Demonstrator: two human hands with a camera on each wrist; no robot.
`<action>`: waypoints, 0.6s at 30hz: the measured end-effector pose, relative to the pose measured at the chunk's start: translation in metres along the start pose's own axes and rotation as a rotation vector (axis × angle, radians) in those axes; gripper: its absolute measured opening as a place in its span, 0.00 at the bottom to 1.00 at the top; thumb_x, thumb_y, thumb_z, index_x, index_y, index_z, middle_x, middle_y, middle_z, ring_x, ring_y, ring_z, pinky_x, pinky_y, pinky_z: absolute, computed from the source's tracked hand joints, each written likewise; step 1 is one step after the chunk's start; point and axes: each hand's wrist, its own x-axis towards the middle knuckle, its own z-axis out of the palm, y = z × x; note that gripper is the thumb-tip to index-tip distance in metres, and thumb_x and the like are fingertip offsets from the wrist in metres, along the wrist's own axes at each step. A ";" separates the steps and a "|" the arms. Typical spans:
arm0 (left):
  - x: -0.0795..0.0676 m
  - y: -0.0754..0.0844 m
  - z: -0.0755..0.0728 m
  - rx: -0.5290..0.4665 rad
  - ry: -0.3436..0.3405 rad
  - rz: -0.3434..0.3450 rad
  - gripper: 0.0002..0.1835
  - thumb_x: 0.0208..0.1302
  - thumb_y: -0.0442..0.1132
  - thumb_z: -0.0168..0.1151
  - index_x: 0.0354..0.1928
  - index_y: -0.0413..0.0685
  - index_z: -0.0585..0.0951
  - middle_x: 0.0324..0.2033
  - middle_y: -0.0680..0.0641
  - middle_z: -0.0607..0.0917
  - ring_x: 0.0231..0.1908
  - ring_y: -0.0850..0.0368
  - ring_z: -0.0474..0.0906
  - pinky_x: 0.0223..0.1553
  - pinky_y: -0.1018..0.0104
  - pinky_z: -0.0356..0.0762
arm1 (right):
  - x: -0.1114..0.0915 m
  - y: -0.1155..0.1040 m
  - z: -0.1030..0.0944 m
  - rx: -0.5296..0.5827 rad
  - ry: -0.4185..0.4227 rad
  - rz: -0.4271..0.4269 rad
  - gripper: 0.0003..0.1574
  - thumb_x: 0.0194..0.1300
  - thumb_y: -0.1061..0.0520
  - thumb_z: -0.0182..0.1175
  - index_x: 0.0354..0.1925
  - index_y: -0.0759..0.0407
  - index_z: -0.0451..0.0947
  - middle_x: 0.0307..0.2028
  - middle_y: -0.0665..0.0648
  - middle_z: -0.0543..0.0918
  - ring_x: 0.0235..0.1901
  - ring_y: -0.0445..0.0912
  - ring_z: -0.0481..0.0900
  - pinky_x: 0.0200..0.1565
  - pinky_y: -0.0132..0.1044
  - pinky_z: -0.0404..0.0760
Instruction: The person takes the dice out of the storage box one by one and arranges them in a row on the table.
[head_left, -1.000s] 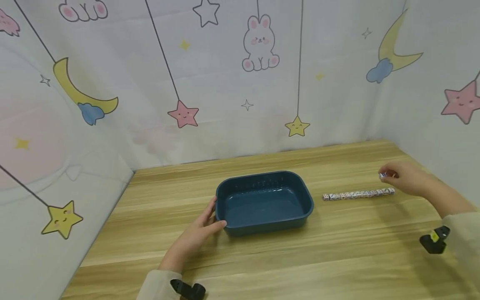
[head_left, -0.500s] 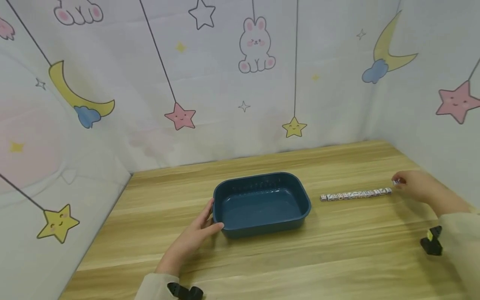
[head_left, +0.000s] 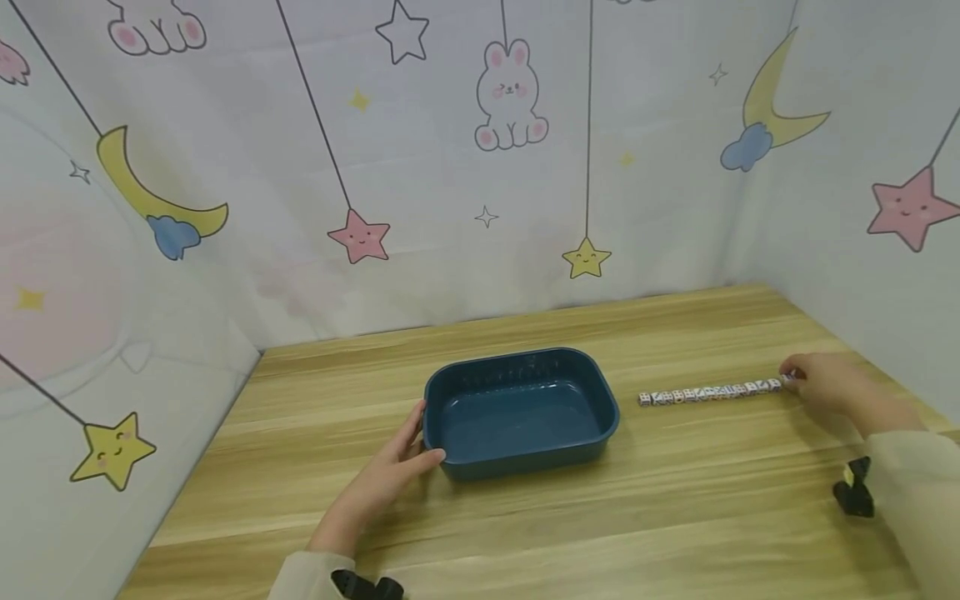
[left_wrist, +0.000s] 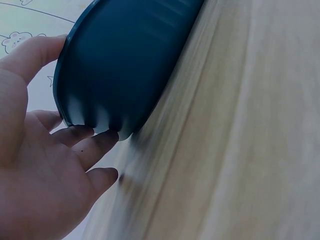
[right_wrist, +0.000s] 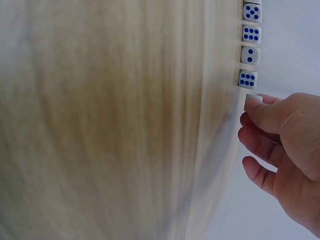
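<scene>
A dark blue rectangular plastic basin point(head_left: 525, 464) stands on the wooden table. My left hand point(head_left: 386, 479) touches its left end, the thumb at the rim near the front corner. In the left wrist view, relaxed fingertips rest against the basin's outer wall point(left_wrist: 120, 65). To the right lies a straight row of small white dice point(head_left: 708, 393) with coloured dots. At the row's right end, my right hand point(head_left: 828, 387) pinches one die point(right_wrist: 253, 101) between thumb and index finger. That die is partly hidden by the thumb, close to the last die point(right_wrist: 248, 79) of the row.
The wood-grain table point(head_left: 600, 533) meets a pale cloth backdrop point(head_left: 450, 275) printed with stars, moons and a rabbit. Cloth also borders the table at the left and right. A black wrist camera point(head_left: 853, 487) sits on the right sleeve, and another point(head_left: 367, 586) on the left.
My right hand has carried its die from behind the row to the right, then down to the row's right end. The left hand stays at the basin. The head view has shifted slightly.
</scene>
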 end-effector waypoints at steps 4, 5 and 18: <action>-0.001 0.000 0.000 0.002 0.001 -0.003 0.44 0.68 0.44 0.59 0.77 0.59 0.44 0.75 0.43 0.47 0.71 0.42 0.55 0.69 0.43 0.53 | 0.000 0.001 0.005 -0.006 0.004 -0.003 0.08 0.61 0.68 0.56 0.38 0.74 0.77 0.31 0.69 0.81 0.34 0.65 0.79 0.40 0.61 0.75; -0.001 0.001 0.000 0.003 0.003 -0.004 0.44 0.68 0.44 0.59 0.77 0.60 0.44 0.75 0.43 0.47 0.71 0.42 0.55 0.69 0.43 0.53 | 0.000 0.002 0.005 -0.009 0.010 -0.008 0.07 0.61 0.68 0.56 0.37 0.73 0.77 0.30 0.68 0.81 0.33 0.63 0.79 0.39 0.60 0.76; -0.002 0.002 0.000 0.018 0.009 0.001 0.45 0.67 0.46 0.60 0.77 0.60 0.44 0.75 0.44 0.48 0.71 0.43 0.55 0.69 0.43 0.52 | -0.003 -0.002 0.009 -0.010 0.026 -0.005 0.11 0.60 0.69 0.57 0.41 0.76 0.75 0.31 0.72 0.81 0.35 0.68 0.79 0.39 0.61 0.76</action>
